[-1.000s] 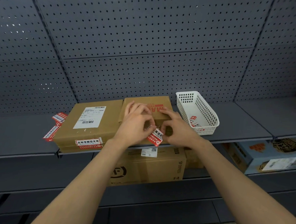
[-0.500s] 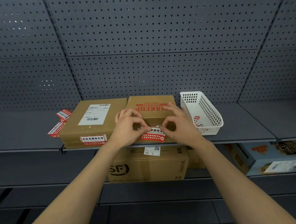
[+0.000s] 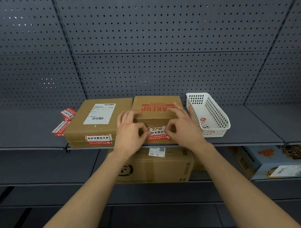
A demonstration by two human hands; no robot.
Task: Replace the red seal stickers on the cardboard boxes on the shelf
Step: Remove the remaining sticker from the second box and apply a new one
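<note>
Pinching the red sticker point(image 3: 158, 136) by its 2 top corners, left hand point(image 3: 129, 133) and right hand point(image 3: 184, 127) hold it at 6 o'clock on the box point(image 3: 155, 114); best smoothed outward from centre (covering the torn residue point(image 3: 157, 127)).
</note>
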